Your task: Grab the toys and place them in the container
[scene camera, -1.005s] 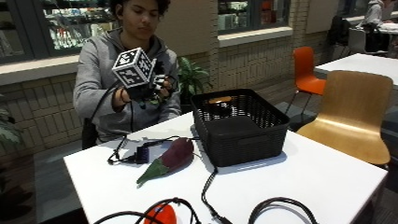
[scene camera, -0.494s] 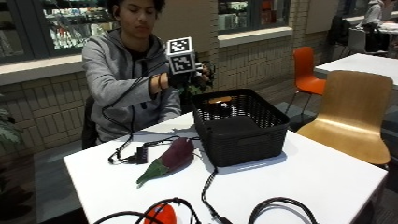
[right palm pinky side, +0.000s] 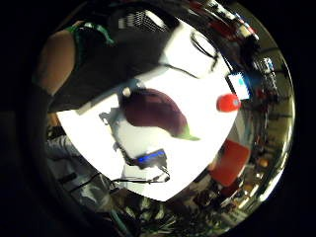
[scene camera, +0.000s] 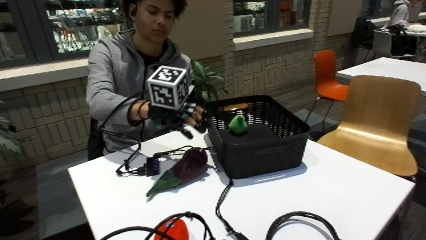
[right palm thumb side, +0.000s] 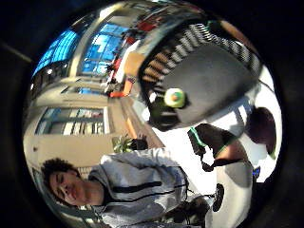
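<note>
A small green pear-shaped toy [scene camera: 238,124] is seen inside the black mesh basket [scene camera: 266,150], at or just above its floor near the wall closest to the gloved right hand [scene camera: 178,116]; whether it rests there or is in the air cannot be told. In the thumb side palm view the same toy [right palm thumb side: 174,98] shows a pale green body with a reddish spot, set against the dark inside of the basket [right palm thumb side: 213,80]. Nothing else can be made out in the container.

The hand is held just outside the basket's rim, above the table edge, with its fingers spread and relaxed — nothing is held in them.

Below the hand and beside the basket, an aubergine toy [scene camera: 181,170] lies on the white table [scene camera: 333,195] — dark purple, glossy, with a green stalk end pointing away from the basket. It is shown again in the little finger side palm view [right palm pinky side: 154,112], with a small blue-lit device [right palm pinky side: 151,158] and cable near it. Farther from the hand, at the table's near edge, a red toy [scene camera: 174,229] is partly seen (only its upper part shows), among black cables [scene camera: 293,222].
</note>
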